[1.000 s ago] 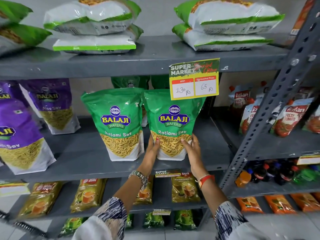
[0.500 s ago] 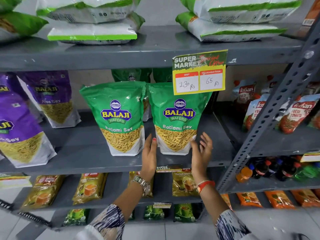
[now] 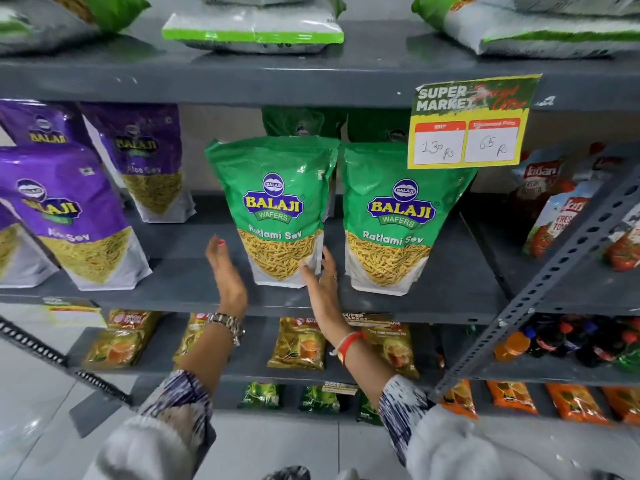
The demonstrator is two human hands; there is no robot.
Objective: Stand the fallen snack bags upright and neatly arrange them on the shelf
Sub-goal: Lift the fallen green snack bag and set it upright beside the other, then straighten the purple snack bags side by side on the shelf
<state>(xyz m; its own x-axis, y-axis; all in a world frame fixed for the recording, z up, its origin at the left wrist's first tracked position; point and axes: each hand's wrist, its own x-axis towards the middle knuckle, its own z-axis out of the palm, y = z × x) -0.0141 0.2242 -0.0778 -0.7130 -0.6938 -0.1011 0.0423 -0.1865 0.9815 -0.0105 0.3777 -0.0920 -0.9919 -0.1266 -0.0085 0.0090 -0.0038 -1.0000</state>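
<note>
Two green Ratlami Sev bags stand upright side by side on the grey middle shelf (image 3: 450, 271). The left green bag (image 3: 277, 209) has my hands on either side of its base. My left hand (image 3: 225, 271) is open, a small gap to the bag's left. My right hand (image 3: 322, 282) is open, fingers touching the bag's lower right corner. The right green bag (image 3: 398, 220) stands free. More green bags (image 3: 301, 123) stand behind. Purple Aloo Sev bags (image 3: 69, 216) stand leaning at the left.
A price card (image 3: 467, 123) hangs from the upper shelf edge. Green-and-white bags (image 3: 252, 29) lie flat on the top shelf. Tomato sauce pouches (image 3: 554, 209) fill the right bay behind a slanted perforated post (image 3: 571, 258). Yellow packets (image 3: 298, 344) and bottles (image 3: 554, 341) sit below.
Both hands let go of the right green bag and moved left; they now flank the left green bag. The camera view shifted left as well.
</note>
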